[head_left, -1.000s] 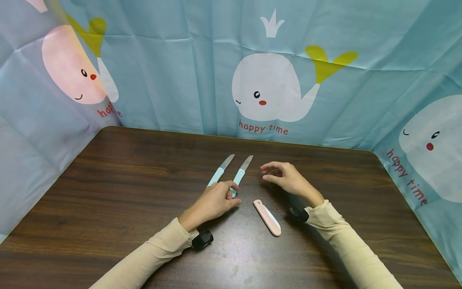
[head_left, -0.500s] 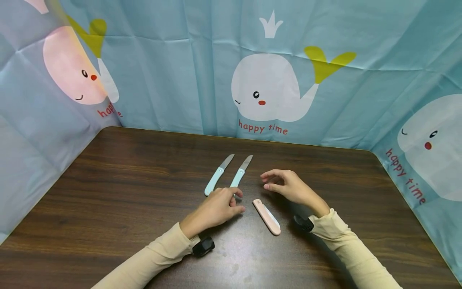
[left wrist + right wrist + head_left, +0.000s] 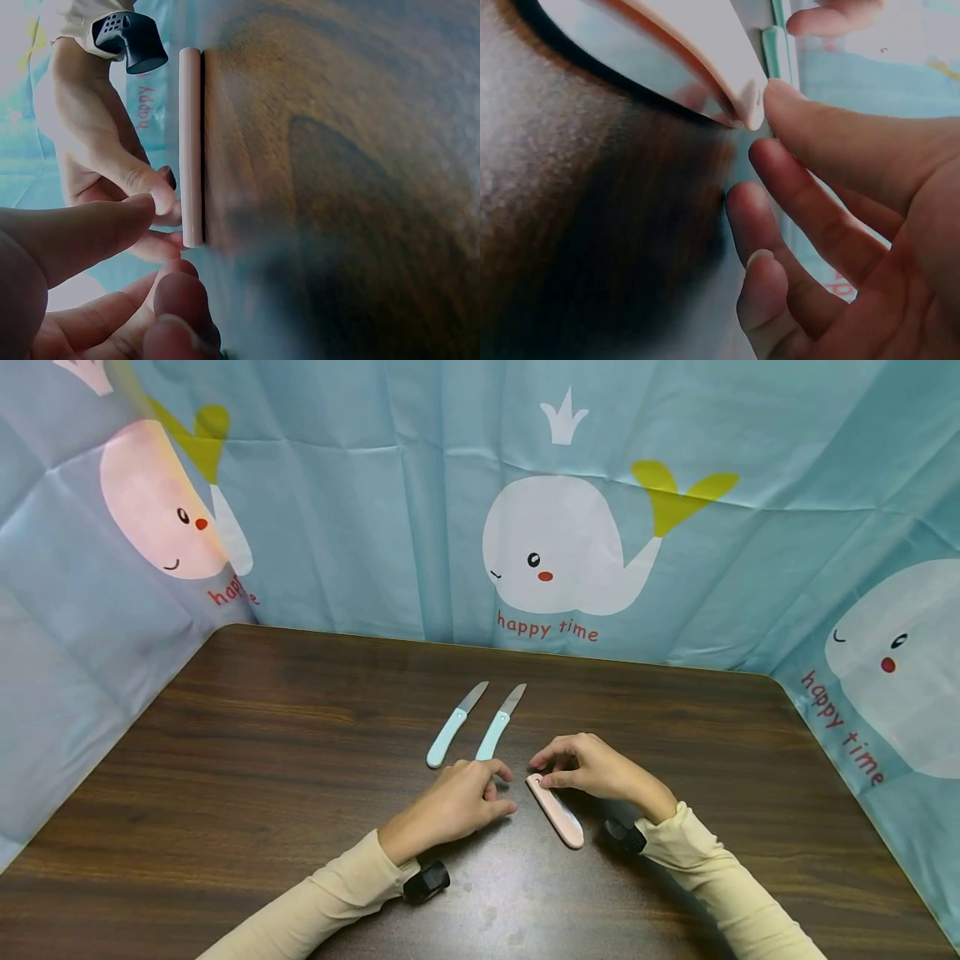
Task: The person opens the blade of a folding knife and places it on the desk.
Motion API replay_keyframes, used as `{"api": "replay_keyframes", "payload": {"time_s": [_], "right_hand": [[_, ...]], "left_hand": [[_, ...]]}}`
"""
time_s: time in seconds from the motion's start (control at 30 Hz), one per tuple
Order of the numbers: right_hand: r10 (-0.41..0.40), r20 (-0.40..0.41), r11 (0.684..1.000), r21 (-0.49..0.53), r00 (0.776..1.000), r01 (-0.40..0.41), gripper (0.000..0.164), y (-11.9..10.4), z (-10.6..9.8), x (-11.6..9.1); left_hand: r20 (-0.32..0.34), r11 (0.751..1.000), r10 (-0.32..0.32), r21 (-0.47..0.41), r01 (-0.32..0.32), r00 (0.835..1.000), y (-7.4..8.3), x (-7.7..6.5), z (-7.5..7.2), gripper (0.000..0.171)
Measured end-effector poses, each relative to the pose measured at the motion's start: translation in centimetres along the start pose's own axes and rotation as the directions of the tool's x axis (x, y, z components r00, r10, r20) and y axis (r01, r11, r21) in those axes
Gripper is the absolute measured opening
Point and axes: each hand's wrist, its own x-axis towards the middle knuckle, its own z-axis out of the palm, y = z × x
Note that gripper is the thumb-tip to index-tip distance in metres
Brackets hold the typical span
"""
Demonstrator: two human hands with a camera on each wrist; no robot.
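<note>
A pink folding knife (image 3: 553,812) lies folded on the table, its pale blade showing along one side of the handle. My right hand (image 3: 596,767) is over its far end, thumb and forefinger spread around that tip; in the right wrist view the thumb comes right up to the end of the knife (image 3: 705,37). To the left, my left hand (image 3: 459,803) hovers with loosely bent fingers and nothing between them. Just beyond it lie two light blue folding knives with blades out, a left one (image 3: 447,739) and a right one (image 3: 492,737), whose handle end the left hand hides.
The dark wooden table (image 3: 262,760) reaches back to a light blue curtain (image 3: 337,527) printed with whales, which also hangs along both sides. A black wrist camera (image 3: 426,882) sits under the left sleeve, another (image 3: 624,837) under the right.
My right hand has come toward me and down to the far end of the pink knife. The left hand has drawn back slightly from the blue knives, uncovering the left one's handle.
</note>
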Motion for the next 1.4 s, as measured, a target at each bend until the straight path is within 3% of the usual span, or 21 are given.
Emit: {"api": "replay_keyframes", "payload": {"time_s": [0.47, 0.7, 0.9, 1.17, 1.4], "right_hand": [[-0.024, 0.030, 0.998, -0.058, 0.999, 0.026, 0.021, 0.0, 0.3, -0.3], [0.038, -0.020, 0.998, -0.040, 0.999, -0.038, 0.020, 0.0, 0.8, -0.7], [0.055, -0.058, 0.997, -0.058, 0.997, -0.059, 0.024, -0.4, 1.3, -1.2], [0.063, -0.132, 0.995, -0.066, 0.989, -0.072, 0.021, -0.9, 2.1, -2.1], [0.006, -0.213, 0.997, -0.071, 0.977, -0.021, 0.021, -1.4, 2.7, -2.8]], "left_hand": [[-0.013, 1.000, 0.006, 0.022, -0.006, 1.000, -0.1, -0.2, 0.0, 0.032], [-0.004, 1.000, 0.002, 0.013, -0.002, 1.000, -0.1, -0.2, 0.1, 0.033], [0.043, 1.000, -0.009, -0.007, 0.009, 0.999, -0.1, -0.4, 0.4, 0.033], [0.104, 1.000, 0.010, 0.001, -0.010, 0.994, 0.1, -0.6, 0.9, 0.035], [0.133, 1.000, 0.017, -0.008, -0.016, 0.991, 0.3, -0.8, 1.2, 0.028]]}}
